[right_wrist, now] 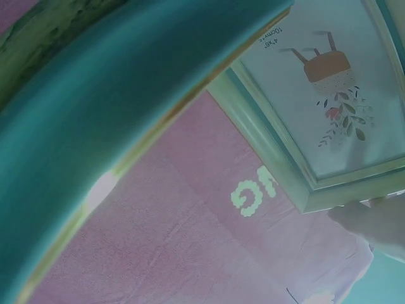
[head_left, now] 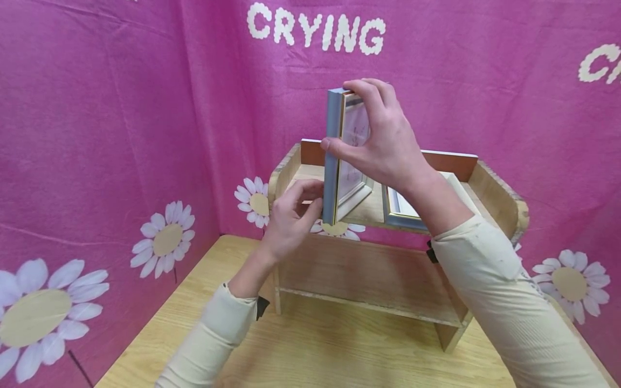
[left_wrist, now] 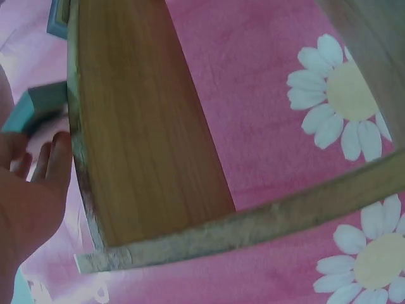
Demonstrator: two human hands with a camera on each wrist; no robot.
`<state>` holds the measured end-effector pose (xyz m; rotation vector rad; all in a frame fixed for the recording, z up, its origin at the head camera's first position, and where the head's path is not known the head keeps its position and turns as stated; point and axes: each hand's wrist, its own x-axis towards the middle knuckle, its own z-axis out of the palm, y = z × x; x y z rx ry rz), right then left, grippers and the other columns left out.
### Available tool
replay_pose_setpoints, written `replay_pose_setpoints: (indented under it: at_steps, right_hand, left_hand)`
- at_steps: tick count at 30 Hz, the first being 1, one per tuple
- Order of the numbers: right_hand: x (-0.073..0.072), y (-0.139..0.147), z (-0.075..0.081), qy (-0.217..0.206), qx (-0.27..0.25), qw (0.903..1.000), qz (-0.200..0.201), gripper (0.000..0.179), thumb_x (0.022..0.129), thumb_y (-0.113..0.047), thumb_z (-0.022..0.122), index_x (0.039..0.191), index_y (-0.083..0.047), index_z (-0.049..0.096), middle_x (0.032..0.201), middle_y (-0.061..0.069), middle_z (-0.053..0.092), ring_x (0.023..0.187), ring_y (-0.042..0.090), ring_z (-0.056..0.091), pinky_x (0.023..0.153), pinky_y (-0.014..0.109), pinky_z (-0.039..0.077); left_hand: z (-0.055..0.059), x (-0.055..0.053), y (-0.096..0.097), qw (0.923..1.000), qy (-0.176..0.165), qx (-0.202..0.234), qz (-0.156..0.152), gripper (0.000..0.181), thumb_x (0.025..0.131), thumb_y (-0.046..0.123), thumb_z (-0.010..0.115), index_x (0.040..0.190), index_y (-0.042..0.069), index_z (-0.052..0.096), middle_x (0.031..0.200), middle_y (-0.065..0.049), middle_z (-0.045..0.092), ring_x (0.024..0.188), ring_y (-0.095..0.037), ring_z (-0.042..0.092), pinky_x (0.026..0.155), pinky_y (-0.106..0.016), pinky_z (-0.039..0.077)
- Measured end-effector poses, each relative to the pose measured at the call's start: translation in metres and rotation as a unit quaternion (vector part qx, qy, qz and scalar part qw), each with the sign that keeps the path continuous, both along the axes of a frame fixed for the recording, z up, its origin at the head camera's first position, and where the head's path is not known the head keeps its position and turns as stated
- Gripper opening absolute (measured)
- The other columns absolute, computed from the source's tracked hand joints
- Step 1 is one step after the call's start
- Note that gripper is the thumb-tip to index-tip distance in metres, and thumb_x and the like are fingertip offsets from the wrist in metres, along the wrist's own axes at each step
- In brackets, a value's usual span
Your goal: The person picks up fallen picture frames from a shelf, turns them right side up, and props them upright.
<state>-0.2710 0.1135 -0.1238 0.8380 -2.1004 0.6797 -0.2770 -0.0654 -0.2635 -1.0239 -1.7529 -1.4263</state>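
Observation:
Upright above the top board of a small wooden shelf [head_left: 373, 210] stands a picture frame [head_left: 332, 156] with blue-grey sides and a pale inner border. My right hand [head_left: 388, 134] grips it from above, fingers over the top edge and thumb on the near side. At its lower near corner, my left hand [head_left: 293, 215] holds the edge between thumb and fingers; some fingertips are hidden behind it. A drawing of a potted plant shows inside the frame [right_wrist: 253, 139] in the right wrist view. Another picture frame [head_left: 409, 221] lies flat on the top board, partly behind my right forearm.
The shelf has raised side panels [head_left: 499, 196], a reddish-brown back strip [head_left: 451, 166] and a lower board [head_left: 368, 275]. It stands on a light wooden table [head_left: 310, 350]. Pink cloth [head_left: 121, 108] with daisies and white letters hangs behind and at the left.

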Motion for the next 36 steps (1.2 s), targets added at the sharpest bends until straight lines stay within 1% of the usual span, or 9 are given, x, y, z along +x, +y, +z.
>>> replay_pose_setpoints:
  at_steps: [2, 4, 8, 11, 13, 19, 27, 32, 36]
  right_hand:
    - [0.0, 0.0, 0.0, -0.007, -0.002, 1.0, -0.002, 0.078, 0.078, -0.036, 0.082, 0.144, -0.017, 0.044, 0.147, 0.01, 0.039, 0.117, 0.026, 0.052, 0.097, 0.044, 0.048]
    - [0.0, 0.001, 0.0, -0.01, -0.003, 0.9999, -0.006, 0.078, 0.078, -0.037, 0.081, 0.143, -0.019, 0.043, 0.146, 0.009, 0.04, 0.111, 0.026, 0.054, 0.092, 0.044, 0.049]
    - [0.0, 0.002, -0.001, -0.006, -0.003, 0.9999, -0.012, 0.076, 0.078, -0.036, 0.081, 0.142, -0.02, 0.043, 0.145, 0.01, 0.04, 0.102, 0.026, 0.054, 0.085, 0.044, 0.05]
    - [-0.001, 0.002, -0.001, -0.006, -0.003, 0.9999, -0.007, 0.075, 0.078, -0.036, 0.08, 0.141, -0.019, 0.043, 0.144, 0.01, 0.04, 0.102, 0.026, 0.054, 0.083, 0.044, 0.05]
    - [-0.002, 0.002, -0.001, -0.005, -0.003, 1.0, 0.004, 0.074, 0.078, -0.034, 0.08, 0.141, -0.017, 0.044, 0.143, 0.011, 0.042, 0.105, 0.024, 0.053, 0.085, 0.043, 0.05]
    - [-0.006, 0.005, 0.001, 0.014, -0.012, 0.9985, 0.052, 0.071, 0.077, -0.02, 0.08, 0.138, -0.007, 0.046, 0.134, 0.013, 0.049, 0.121, 0.021, 0.045, 0.098, 0.04, 0.046]
    - [-0.007, 0.006, 0.008, 0.008, -0.01, 0.999, 0.042, 0.072, 0.076, -0.016, 0.076, 0.143, -0.008, 0.048, 0.143, 0.011, 0.049, 0.126, 0.021, 0.048, 0.106, 0.034, 0.043]
    - [-0.008, 0.007, 0.012, -0.006, -0.005, 0.9986, 0.052, 0.072, 0.077, -0.014, 0.075, 0.144, -0.009, 0.048, 0.145, 0.009, 0.05, 0.13, 0.019, 0.047, 0.111, 0.03, 0.038]
    - [-0.01, 0.008, 0.012, -0.01, 0.002, 0.9986, 0.053, 0.071, 0.078, -0.014, 0.076, 0.144, -0.009, 0.049, 0.144, 0.008, 0.051, 0.131, 0.016, 0.046, 0.111, 0.026, 0.036]
  left_hand:
    - [0.002, 0.0, -0.004, 0.9995, -0.024, -0.013, -0.017, 0.031, 0.093, -0.006, 0.061, 0.124, -0.006, 0.059, 0.114, -0.02, 0.068, 0.1, -0.028, 0.069, 0.08, -0.031, 0.061]
    - [0.005, 0.0, -0.006, 0.9988, -0.031, -0.025, -0.029, 0.035, 0.093, -0.006, 0.062, 0.127, -0.006, 0.058, 0.115, -0.021, 0.068, 0.102, -0.029, 0.069, 0.083, -0.031, 0.06]
    - [0.009, 0.0, -0.008, 0.9972, -0.027, -0.051, -0.047, 0.042, 0.092, -0.009, 0.06, 0.133, -0.009, 0.054, 0.117, -0.024, 0.067, 0.104, -0.031, 0.068, 0.088, -0.03, 0.058]
    - [0.011, 0.0, -0.008, 0.9965, -0.022, -0.064, -0.049, 0.043, 0.091, -0.011, 0.059, 0.134, -0.011, 0.053, 0.117, -0.026, 0.067, 0.104, -0.033, 0.068, 0.089, -0.029, 0.058]
    - [0.011, 0.0, -0.008, 0.9961, -0.022, -0.071, -0.048, 0.043, 0.091, -0.011, 0.058, 0.134, -0.012, 0.052, 0.117, -0.026, 0.067, 0.105, -0.033, 0.068, 0.089, -0.029, 0.058]
    - [0.014, 0.001, -0.007, 0.995, -0.015, -0.094, -0.032, 0.045, 0.092, -0.009, 0.06, 0.136, -0.009, 0.052, 0.12, -0.023, 0.066, 0.103, -0.029, 0.068, 0.084, -0.028, 0.059]
    - [0.02, -0.003, -0.004, 0.9926, 0.019, -0.119, -0.012, 0.044, 0.091, -0.008, 0.06, 0.134, -0.01, 0.052, 0.119, -0.024, 0.064, 0.1, -0.029, 0.069, 0.082, -0.025, 0.059]
    - [0.022, -0.005, -0.007, 0.9889, 0.054, -0.137, 0.021, 0.042, 0.091, -0.007, 0.06, 0.132, -0.011, 0.054, 0.12, -0.024, 0.065, 0.098, -0.029, 0.07, 0.079, -0.023, 0.059]
    - [0.022, -0.006, -0.01, 0.986, 0.071, -0.148, 0.033, 0.041, 0.09, -0.007, 0.061, 0.13, -0.011, 0.055, 0.12, -0.023, 0.066, 0.098, -0.028, 0.07, 0.077, -0.023, 0.06]
